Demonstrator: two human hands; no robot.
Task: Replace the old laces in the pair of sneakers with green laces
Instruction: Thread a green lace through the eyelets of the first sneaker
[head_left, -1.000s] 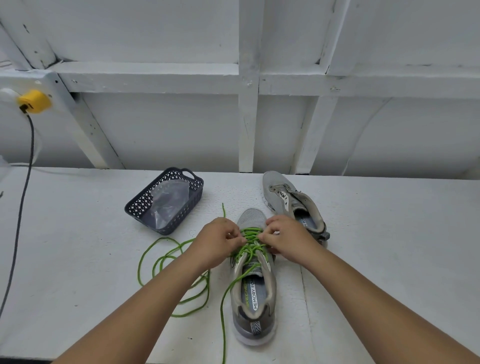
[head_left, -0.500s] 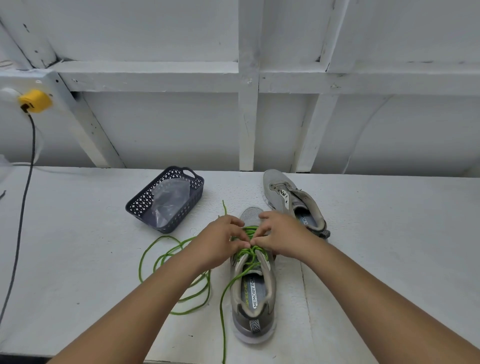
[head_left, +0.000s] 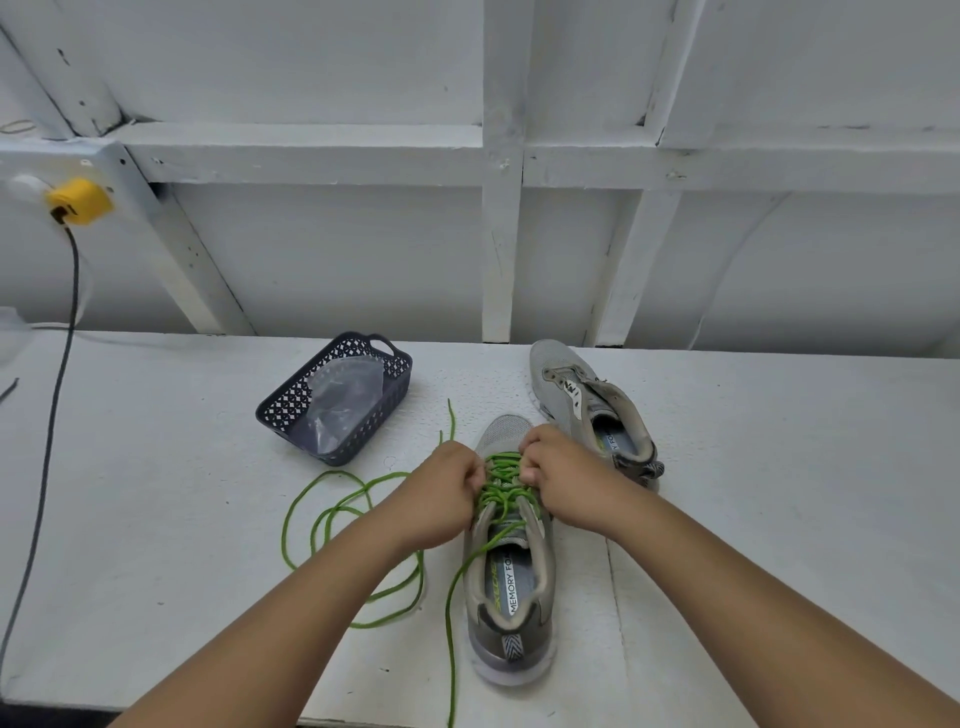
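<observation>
Dark perforated basket (head_left: 291, 410) w/ handle, on white counter (head_left: 156, 493), holding a clear plastic bag (head_left: 343, 400). Yellow plug (head_left: 78, 200) on white wall frame (head_left: 501, 208) at far left; dark cable (head_left: 49, 441) hangs from it across the counter.

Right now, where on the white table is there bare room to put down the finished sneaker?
Bare table lies right of the unlaced sneaker, and more between the black cable and the basket. It is crowded in the middle: loose green lace loops left of the near sneaker, where both hands work.
</observation>
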